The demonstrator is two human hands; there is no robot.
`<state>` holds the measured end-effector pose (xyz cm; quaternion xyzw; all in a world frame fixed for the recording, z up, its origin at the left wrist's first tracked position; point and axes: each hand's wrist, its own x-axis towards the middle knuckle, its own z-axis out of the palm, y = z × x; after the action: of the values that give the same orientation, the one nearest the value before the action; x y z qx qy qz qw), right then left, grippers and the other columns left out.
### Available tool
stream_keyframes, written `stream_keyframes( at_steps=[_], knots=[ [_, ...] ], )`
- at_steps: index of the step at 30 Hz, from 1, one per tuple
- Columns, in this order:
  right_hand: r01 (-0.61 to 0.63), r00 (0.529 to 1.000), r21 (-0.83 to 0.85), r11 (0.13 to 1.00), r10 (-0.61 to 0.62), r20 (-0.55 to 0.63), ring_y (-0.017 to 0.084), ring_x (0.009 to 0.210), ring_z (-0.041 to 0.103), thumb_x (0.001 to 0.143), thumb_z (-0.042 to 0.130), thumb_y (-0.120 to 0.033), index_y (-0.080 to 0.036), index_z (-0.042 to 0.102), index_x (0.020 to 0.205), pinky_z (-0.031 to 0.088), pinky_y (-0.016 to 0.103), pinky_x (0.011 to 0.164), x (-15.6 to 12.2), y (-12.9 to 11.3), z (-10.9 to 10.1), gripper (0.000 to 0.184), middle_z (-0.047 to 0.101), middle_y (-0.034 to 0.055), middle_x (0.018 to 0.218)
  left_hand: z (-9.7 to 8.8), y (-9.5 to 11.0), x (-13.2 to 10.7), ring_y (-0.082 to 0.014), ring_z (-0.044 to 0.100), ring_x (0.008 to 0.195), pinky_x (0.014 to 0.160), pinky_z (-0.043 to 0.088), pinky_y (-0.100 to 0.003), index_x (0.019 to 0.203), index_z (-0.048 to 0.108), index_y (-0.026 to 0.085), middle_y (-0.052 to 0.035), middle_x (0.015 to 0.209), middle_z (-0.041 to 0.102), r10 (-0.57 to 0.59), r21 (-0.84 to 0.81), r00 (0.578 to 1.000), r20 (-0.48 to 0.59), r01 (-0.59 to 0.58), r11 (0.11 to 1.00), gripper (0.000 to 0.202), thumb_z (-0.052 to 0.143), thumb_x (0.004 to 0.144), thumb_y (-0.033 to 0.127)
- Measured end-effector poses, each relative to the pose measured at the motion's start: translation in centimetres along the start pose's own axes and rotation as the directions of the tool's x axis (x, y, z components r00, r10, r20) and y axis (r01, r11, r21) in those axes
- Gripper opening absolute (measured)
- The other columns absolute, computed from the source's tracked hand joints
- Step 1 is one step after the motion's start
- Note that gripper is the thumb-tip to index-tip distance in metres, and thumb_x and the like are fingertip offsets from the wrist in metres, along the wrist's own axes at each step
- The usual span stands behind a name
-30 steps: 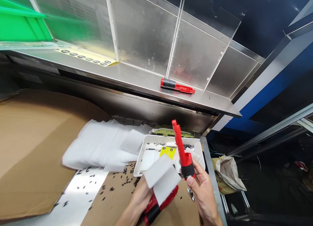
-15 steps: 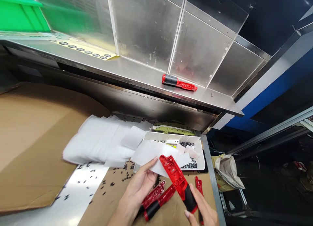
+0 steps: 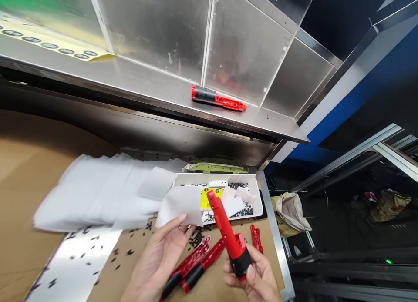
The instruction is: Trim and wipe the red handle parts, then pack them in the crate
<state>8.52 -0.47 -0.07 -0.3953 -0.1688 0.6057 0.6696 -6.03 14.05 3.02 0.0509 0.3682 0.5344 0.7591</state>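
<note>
My right hand (image 3: 256,279) grips a red and black plastic handle part (image 3: 228,237) by its black end, the red end pointing up and to the left. My left hand (image 3: 156,263) pinches a white paper sheet (image 3: 181,208) between thumb and fingers, just left of that part. Below my hands, more red and black handle parts (image 3: 196,268) lie on the cardboard, with a small red piece (image 3: 256,238) beside them. A white tray (image 3: 225,179) with small black bits, white slips and a yellow label sits just behind.
A pile of white sheets (image 3: 98,193) lies to the left on brown cardboard (image 3: 19,184). Small black screws (image 3: 75,258) are scattered over a metal plate. Another red and black part (image 3: 217,98) rests on the steel shelf above. The table's right edge drops off to crumpled bags (image 3: 289,210).
My right hand has turned the red part more upright and drawn it slightly nearer. The left hand still holds the white sheet. The view has shifted right, and the green bin left the picture.
</note>
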Motion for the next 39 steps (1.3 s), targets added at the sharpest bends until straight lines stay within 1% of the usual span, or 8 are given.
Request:
stream_keyframes(
  at_steps=[12, 16, 20, 24, 27, 30, 33, 39],
  knots=[
    [0.160, 0.981, -0.319, 0.934, -0.187, -0.056, 0.028, 0.099, 0.071, 0.064, 0.082, -0.056, -0.017, 0.067, 0.121, 0.059, 0.035, 0.081, -0.3, 1.3, -1.5, 0.071, 0.074, 0.0131, 0.108, 0.7, -0.5, -0.4, -0.0133, 0.073, 0.065, 0.060, 0.061, -0.017, 0.108, 0.067, 0.007, -0.0077, 0.080, 0.078, 0.021, 0.091, 0.997, -0.078, -0.014, 0.996, 0.034, 0.044, 0.088, -0.009],
    [0.288, 0.890, -0.709, 0.644, -0.453, -0.050, 0.029, 0.114, 0.065, 0.072, 0.080, -0.041, -0.025, 0.068, 0.121, 0.056, 0.033, 0.093, -1.0, 1.6, -3.3, 0.053, 0.068, 0.0079, 0.125, 0.6, -0.8, 0.3, -0.0128, 0.072, 0.062, 0.061, 0.060, -0.015, 0.094, 0.070, 0.007, -0.0055, 0.071, 0.077, 0.059, 0.099, 0.991, -0.117, -0.047, 0.994, 0.027, 0.047, 0.090, -0.006],
    [0.385, 0.790, -0.889, 0.248, -0.587, 0.179, 0.027, 0.109, 0.068, 0.072, 0.077, -0.012, -0.032, 0.067, 0.123, 0.056, 0.029, 0.093, -1.8, 1.0, -3.6, 0.055, 0.069, 0.0011, 0.121, 0.7, -0.9, 0.6, -0.0143, 0.073, 0.071, 0.069, 0.060, -0.017, 0.098, 0.072, 0.009, -0.0060, 0.075, 0.077, 0.080, 0.080, 0.990, -0.112, -0.071, 0.994, 0.029, 0.048, 0.089, -0.006],
    [0.463, 0.730, -0.878, 0.120, -0.613, 0.301, 0.024, 0.108, 0.069, 0.072, 0.072, -0.001, -0.035, 0.060, 0.130, 0.056, 0.025, 0.091, -1.8, 0.9, -2.8, 0.068, 0.068, -0.0017, 0.122, 0.6, -1.1, 0.3, -0.0144, 0.073, 0.073, 0.066, 0.061, -0.017, 0.113, 0.068, 0.013, -0.0056, 0.084, 0.078, 0.099, 0.074, 0.992, -0.084, -0.093, 0.993, 0.042, 0.049, 0.084, -0.010],
    [0.434, 0.772, -0.870, 0.235, -0.595, 0.224, 0.026, 0.112, 0.066, 0.075, 0.073, -0.009, -0.033, 0.063, 0.127, 0.054, 0.030, 0.096, -1.6, 1.4, -3.1, 0.058, 0.067, 0.0007, 0.123, 0.3, -1.2, 0.3, -0.0138, 0.073, 0.071, 0.062, 0.060, -0.018, 0.113, 0.067, 0.013, -0.0048, 0.082, 0.078, 0.120, 0.098, 0.990, -0.077, -0.113, 0.989, 0.041, 0.051, 0.084, -0.010],
    [0.327, 0.878, -0.728, 0.603, -0.478, -0.002, 0.029, 0.115, 0.064, 0.076, 0.078, -0.037, -0.026, 0.067, 0.123, 0.053, 0.035, 0.098, -1.1, 1.7, -3.5, 0.049, 0.067, 0.0065, 0.125, -0.1, -1.4, 0.7, -0.0123, 0.071, 0.067, 0.056, 0.057, -0.014, 0.105, 0.070, 0.013, -0.0025, 0.077, 0.078, 0.169, 0.136, 0.982, -0.084, -0.156, 0.978, 0.031, 0.056, 0.085, -0.005],
    [0.215, 0.965, -0.340, 0.916, -0.253, -0.073, 0.031, 0.119, 0.061, 0.067, 0.079, -0.058, -0.021, 0.066, 0.124, 0.047, 0.043, 0.104, 0.2, 1.6, -2.1, 0.070, 0.067, 0.0114, 0.125, -0.2, -2.3, 0.7, -0.0152, 0.072, 0.074, 0.060, 0.057, -0.015, 0.099, 0.073, 0.014, -0.0023, 0.079, 0.078, 0.206, 0.184, 0.978, -0.029, -0.198, 0.963, 0.025, 0.068, 0.078, 0.001],
    [0.101, 0.988, -0.103, 0.990, -0.087, 0.130, 0.027, 0.123, 0.057, 0.069, 0.083, -0.045, -0.021, 0.065, 0.124, 0.036, 0.042, 0.112, 3.2, 0.8, 2.9, 0.063, 0.066, 0.0095, 0.128, -1.1, -4.2, -0.5, -0.0308, 0.068, 0.101, 0.078, 0.058, -0.028, 0.082, 0.073, 0.017, -0.0047, 0.079, 0.077, 0.088, 0.360, 0.982, 0.165, -0.143, 0.922, 0.041, 0.091, 0.045, 0.011]
  ],
)
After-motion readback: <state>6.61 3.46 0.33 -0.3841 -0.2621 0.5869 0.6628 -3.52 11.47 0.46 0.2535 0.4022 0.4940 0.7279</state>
